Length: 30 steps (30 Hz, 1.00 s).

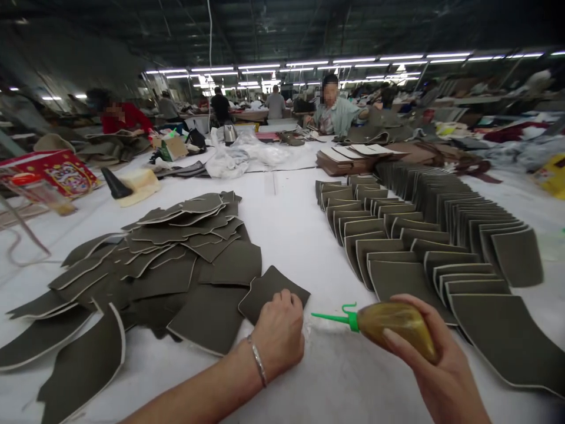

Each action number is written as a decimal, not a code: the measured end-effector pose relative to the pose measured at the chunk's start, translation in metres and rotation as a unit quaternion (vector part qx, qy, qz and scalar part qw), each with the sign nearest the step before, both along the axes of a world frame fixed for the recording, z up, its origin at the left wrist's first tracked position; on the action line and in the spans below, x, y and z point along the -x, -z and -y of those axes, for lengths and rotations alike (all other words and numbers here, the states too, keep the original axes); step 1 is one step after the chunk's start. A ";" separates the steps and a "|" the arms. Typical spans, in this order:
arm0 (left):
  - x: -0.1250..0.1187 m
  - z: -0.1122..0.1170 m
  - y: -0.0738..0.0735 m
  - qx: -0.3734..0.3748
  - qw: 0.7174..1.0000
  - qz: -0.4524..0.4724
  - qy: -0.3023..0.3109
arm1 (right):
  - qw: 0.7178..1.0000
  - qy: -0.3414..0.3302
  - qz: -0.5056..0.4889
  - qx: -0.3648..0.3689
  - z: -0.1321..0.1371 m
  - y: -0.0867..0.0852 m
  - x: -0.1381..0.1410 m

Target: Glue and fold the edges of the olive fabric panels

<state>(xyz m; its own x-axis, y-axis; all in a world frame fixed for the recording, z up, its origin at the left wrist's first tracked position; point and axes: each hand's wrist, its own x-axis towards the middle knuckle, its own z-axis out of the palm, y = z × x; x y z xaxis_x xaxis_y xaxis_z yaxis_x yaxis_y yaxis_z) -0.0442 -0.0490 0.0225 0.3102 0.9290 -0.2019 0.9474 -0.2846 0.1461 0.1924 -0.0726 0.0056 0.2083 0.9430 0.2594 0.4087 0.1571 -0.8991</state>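
My left hand (282, 330), with a silver bangle at the wrist, is closed on the near edge of a dark olive foam-backed panel (271, 285). In my right hand (436, 347) is a squeeze glue bottle (392, 330) holding amber liquid. Its green nozzle points left, toward the left hand, with a small gap between them. Left of my hands lies a loose heap of similar panels (176, 253). To the right, more panels (397, 277) overlap in fanned rows, their pale edges showing.
Brown pieces (339, 162) are stacked behind the rows. A red patterned bag (62, 174), a jar with an orange lid (42, 191) and a black cone-shaped item (115, 184) stand at left. Crumpled clear plastic (229, 156) lies farther back. People work at tables beyond.
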 end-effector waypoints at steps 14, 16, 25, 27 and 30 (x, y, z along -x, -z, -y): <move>0.023 -0.026 0.004 0.001 0.998 0.054 0.038 | 0.985 -0.060 0.132 -0.096 -0.011 -0.014 0.019; 0.022 -0.026 0.003 0.004 0.998 0.060 0.029 | 0.980 -0.082 0.149 -0.102 -0.014 -0.016 0.022; 0.028 -0.033 0.004 0.034 0.995 0.091 0.029 | 0.965 -0.142 0.184 -0.123 -0.024 -0.020 0.030; 0.029 -0.033 0.004 0.030 0.995 0.087 0.029 | 0.961 -0.145 0.199 -0.129 -0.024 -0.021 0.032; 0.028 -0.030 0.004 0.025 0.996 0.079 0.031 | 0.955 -0.161 0.210 -0.130 -0.023 -0.022 0.031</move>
<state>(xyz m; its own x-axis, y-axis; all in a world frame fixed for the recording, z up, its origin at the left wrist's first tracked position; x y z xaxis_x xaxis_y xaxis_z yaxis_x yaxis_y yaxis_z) -0.0722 -0.0193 0.0181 0.3984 0.8969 -0.1918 0.8923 -0.3306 0.3074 0.1610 -0.0491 0.0278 -0.2567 0.8329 0.4902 0.6175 0.5315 -0.5798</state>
